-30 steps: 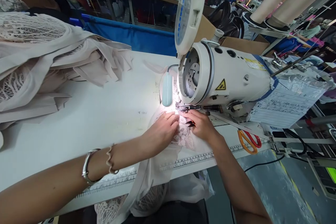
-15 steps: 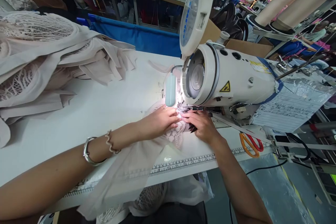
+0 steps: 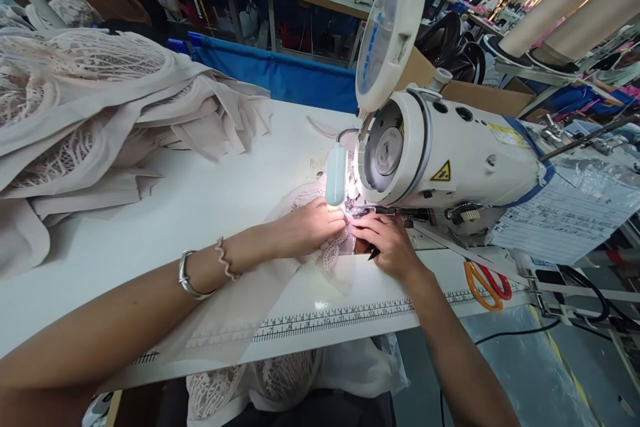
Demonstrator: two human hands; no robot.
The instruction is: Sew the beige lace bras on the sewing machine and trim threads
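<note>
My left hand (image 3: 314, 228) lies on a piece of pale pink lace fabric (image 3: 331, 255), its fingers bent and pressed together on the cloth beside the needle area. My right hand (image 3: 387, 240) pinches the edge of the same fabric from the other side, fingertips close to the left ones. A dark pointed thing shows under the right palm; I cannot make out its kind. Both hands are at the front of a white sewing machine (image 3: 460, 153), below its small pale-green lamp (image 3: 336, 177). A sheer part (image 3: 245, 313) of the fabric trails under my left forearm.
A heap of pale lace garments (image 3: 100, 107) covers the table's left side. Orange-handled scissors (image 3: 483, 287) and a red handle (image 3: 500, 280) lie at the right. A printed ruler (image 3: 320, 320) runs along the front edge. More lace pieces (image 3: 280, 380) rest on the lap below.
The view has shifted, so the machine and table appear farther right. The sheer fabric's trailing end has drawn up from below the table edge. Both hands stay on the lace near the needle.
</note>
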